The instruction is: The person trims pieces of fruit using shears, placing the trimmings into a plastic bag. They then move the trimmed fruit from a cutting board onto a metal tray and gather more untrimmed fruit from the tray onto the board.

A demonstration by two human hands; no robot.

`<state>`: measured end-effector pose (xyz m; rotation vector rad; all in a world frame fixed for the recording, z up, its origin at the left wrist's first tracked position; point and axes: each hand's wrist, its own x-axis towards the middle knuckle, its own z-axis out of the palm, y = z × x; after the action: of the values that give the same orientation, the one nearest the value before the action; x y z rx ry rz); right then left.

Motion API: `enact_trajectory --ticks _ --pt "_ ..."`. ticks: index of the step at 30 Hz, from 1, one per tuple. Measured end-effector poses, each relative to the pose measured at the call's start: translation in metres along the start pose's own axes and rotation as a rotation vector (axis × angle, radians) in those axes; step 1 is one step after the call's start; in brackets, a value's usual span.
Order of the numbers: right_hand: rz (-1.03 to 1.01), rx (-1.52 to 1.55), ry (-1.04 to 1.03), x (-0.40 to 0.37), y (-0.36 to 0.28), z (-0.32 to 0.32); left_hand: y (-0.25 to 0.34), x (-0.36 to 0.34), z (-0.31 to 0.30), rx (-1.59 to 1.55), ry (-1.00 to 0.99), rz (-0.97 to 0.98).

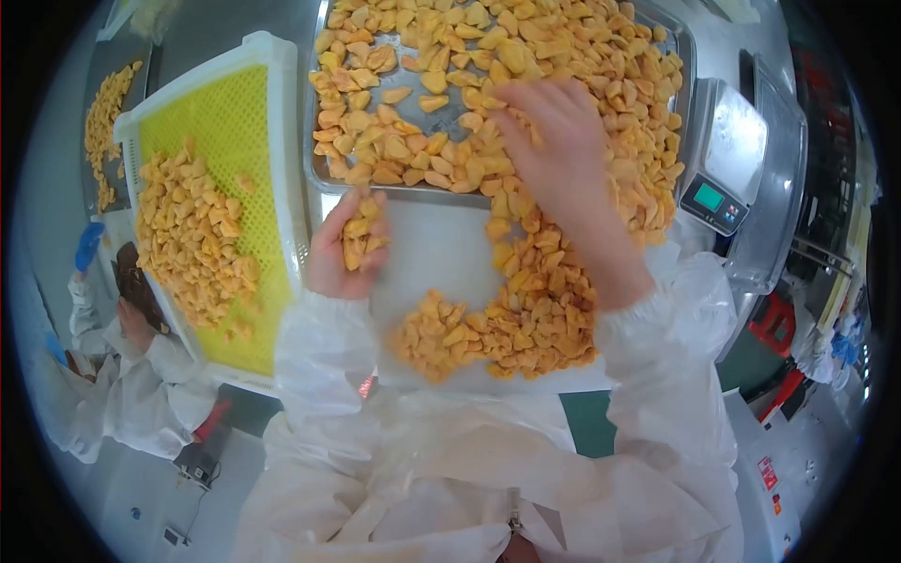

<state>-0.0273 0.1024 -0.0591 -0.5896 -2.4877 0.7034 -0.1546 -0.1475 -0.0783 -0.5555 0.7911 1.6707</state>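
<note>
My left hand (pixel 345 246) is curled around several orange-yellow fruit pieces (pixel 362 235), just below the near edge of a metal tray (pixel 413 192). Over the tray's heaped pieces, my right hand (pixel 554 131) reaches in with bent fingers; its fingertips touch the pieces, and whether it grips one is hidden. Beneath my right forearm, more pieces spill from the tray onto a white board (pixel 436 239). They form a pile (pixel 540 324) on the board's near right part, with a smaller heap (pixel 436 333) beside it.
A white crate (pixel 286 169) with yellow mesh holds more pieces at the left. A scale (pixel 727 155) with a green display stands right of the tray. At the far left, a co-worker's bare hand (pixel 136 324) and blue-gloved hand (pixel 89 246) are near another tray.
</note>
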Motion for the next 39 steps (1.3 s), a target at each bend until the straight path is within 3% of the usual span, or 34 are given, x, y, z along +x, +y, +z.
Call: enact_trajectory --ticks 2,4,7,9,11,14,15,17,20,22,25,28,34,37,39 --pt "-0.035 -0.272 -0.041 0.025 -0.004 0.043 -0.001 -0.002 0.019 0.032 0.02 0.015" --pt "0.001 -0.343 -0.066 0.041 0.004 0.069 -0.005 -0.002 0.03 0.066 -0.015 0.04" --pt "0.127 -0.196 -0.11 0.043 -0.005 0.061 -0.014 -0.004 0.04 0.084 -0.07 0.04" --pt "0.172 0.123 0.021 0.021 -0.033 0.044 -0.02 -0.003 0.046 0.058 -0.049 0.038" --pt "0.212 0.336 -0.241 -0.011 -0.066 0.026 -0.03 0.0 0.049 0.008 0.032 0.031" --pt "0.149 0.417 -0.07 -0.058 -0.091 0.013 -0.042 -0.012 0.077 0.038 0.192 -0.008" --pt "0.082 0.278 -0.011 -0.062 -0.09 -0.007 -0.044 -0.012 0.069 0.036 0.063 -0.037" --pt "0.217 0.093 0.117 -0.079 -0.072 -0.048 -0.043 -0.006 0.045 0.028 -0.194 -0.088" --pt "0.742 0.217 0.383 -0.133 -0.019 -0.08 -0.05 -0.003 0.048 0.177 -0.067 -0.079" --pt "1.102 0.8 0.558 -0.15 -0.004 -0.097 -0.06 0.001 0.037 0.239 -0.004 -0.101" --pt "1.274 0.76 0.501 -0.144 0.004 -0.107 -0.067 0.001 0.035 0.319 0.079 -0.115" --pt "0.639 -0.317 0.298 -0.146 0.024 -0.091 -0.067 0.001 0.033 0.324 0.102 -0.117" --pt "0.349 -0.152 0.099 -0.097 0.024 -0.064 -0.057 -0.01 0.038 0.278 0.055 -0.148" --pt "0.536 0.11 0.022 -0.088 0.031 -0.064 -0.059 -0.014 0.037 0.284 0.052 -0.134" --pt "0.668 0.181 0.261 -0.101 0.014 -0.079 -0.06 -0.018 0.041 0.306 0.117 -0.129"
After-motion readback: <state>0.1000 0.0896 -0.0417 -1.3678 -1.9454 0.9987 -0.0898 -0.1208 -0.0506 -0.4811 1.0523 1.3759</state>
